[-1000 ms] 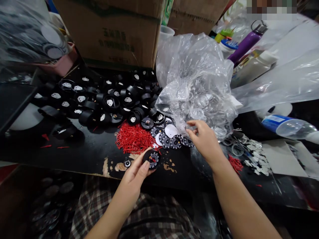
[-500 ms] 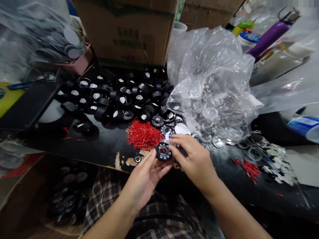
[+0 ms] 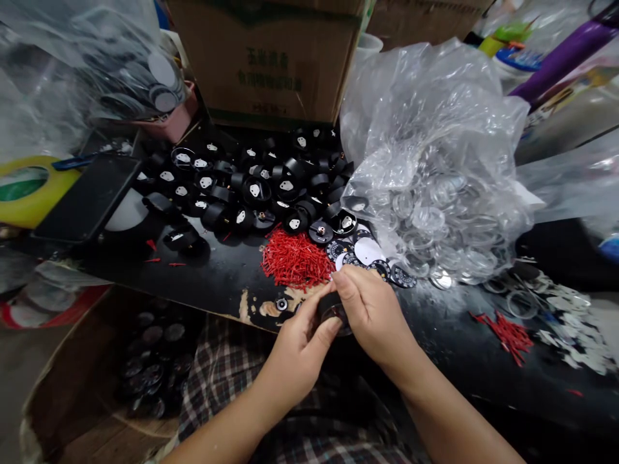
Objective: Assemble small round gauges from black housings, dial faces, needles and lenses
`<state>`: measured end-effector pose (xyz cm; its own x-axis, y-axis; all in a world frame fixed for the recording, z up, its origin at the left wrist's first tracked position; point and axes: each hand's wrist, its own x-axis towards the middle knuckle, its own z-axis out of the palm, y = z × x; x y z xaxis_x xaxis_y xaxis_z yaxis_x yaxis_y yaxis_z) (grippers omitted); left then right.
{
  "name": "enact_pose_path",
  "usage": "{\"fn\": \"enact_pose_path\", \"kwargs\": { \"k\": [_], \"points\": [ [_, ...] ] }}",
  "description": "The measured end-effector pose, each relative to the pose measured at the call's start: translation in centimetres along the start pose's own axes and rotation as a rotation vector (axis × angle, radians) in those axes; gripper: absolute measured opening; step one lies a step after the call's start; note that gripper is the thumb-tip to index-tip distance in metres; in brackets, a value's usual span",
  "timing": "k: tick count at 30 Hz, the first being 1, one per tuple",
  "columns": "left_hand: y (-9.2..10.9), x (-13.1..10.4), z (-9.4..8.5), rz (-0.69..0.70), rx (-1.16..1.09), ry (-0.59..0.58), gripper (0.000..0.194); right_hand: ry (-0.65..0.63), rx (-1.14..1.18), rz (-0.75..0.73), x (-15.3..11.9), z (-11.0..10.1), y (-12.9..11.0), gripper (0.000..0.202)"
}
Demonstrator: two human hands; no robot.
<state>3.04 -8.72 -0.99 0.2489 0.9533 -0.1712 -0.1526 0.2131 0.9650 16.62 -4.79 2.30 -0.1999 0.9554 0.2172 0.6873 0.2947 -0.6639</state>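
At the near edge of the bench [image 3: 213,267], the left hand [image 3: 300,335] and right hand [image 3: 372,303] now both grip the black gauge [image 3: 329,304], tilted steeper than a moment ago. The work seemingly turns to two-handed pressing

Bench [image 3: 207,277]: black, glossy | tan worn patches [image 3: 245,305] along its front edge, 7 o'clock | printed cardboard carton [image 3: 271,77] behind, 11 o'clock | second cardboard carton [image 3: 425,26], 1 o'clock | grey patch [image 3: 10,374], 8 o'clock, floor or otherwise unclear | light: dim, pale sheen, 4 o'clock
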Motion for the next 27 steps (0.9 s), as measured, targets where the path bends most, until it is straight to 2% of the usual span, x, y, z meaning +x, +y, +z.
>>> {"fn": "enact_pose_path", "kwargs": {
  "k": [2,4,6,8,10,12,15,17,19,21,24,27],
  "points": [
    [0.2,0.0,0.1,0.04,0.059,-0.046,0.042,0.041,-0.036,-0.029,0.0,0.5,-0.2,0.043],
    [0.5,0.0,0.0,0.047,0.084,-0.044,0.043,0.081,-0.023,-0.05,0.0,0.9,-0.5,0.042],
    [0.5,-0.6,-0.7,0.014,0.095,-0.014,0.043,0.034,0.038,-0.058,-0.1,1.1,-0.7,0.042],
    [0.2,-2.2,-2.5,-0.076,0.105,0.006,0.044,-0.103,0.154,-0.048,-0.2,0.9,-0.7,0.04],
    [-0.7,-4.7,-5.5,-0.185,0.144,0.074,0.044,-0.229,0.27,-0.015,-0.4,0.6,-0.4,0.034],
    [-1.6,-7.5,-9.0,-0.211,0.266,0.328,0.045,-0.262,0.319,0.051,-0.6,0.6,0.0,0.029],
    [-1.9,-9.5,-13.4,-0.094,0.701,0.701,0.044,-0.287,0.299,0.104,-0.6,1.2,0.0,0.028],
    [-1.0,-8.3,-14.8,0.027,0.862,0.798,0.045,-0.356,0.283,0.036,-0.5,2.0,-0.7,0.027],
    [0.4,-5.3,-15.6,0.149,0.885,0.812,0.046,-0.413,0.258,-0.068,-0.5,2.5,-1.5,0.025],
    [2.0,-1.5,-16.3,0.205,0.952,0.845,0.052,-0.433,0.233,-0.124,-0.7,2.6,-1.8,0.025],
    [3.6,3.0,-17.3,0.221,1.0,0.887,0.06,-0.428,0.228,-0.071,-1.3,2.1,-1.4,0.025],
    [4.0,3.8,-16.8,0.256,1.018,0.921,0.053,-0.433,0.266,0.032,-1.8,1.8,-0.7,0.026]
  ]
}}
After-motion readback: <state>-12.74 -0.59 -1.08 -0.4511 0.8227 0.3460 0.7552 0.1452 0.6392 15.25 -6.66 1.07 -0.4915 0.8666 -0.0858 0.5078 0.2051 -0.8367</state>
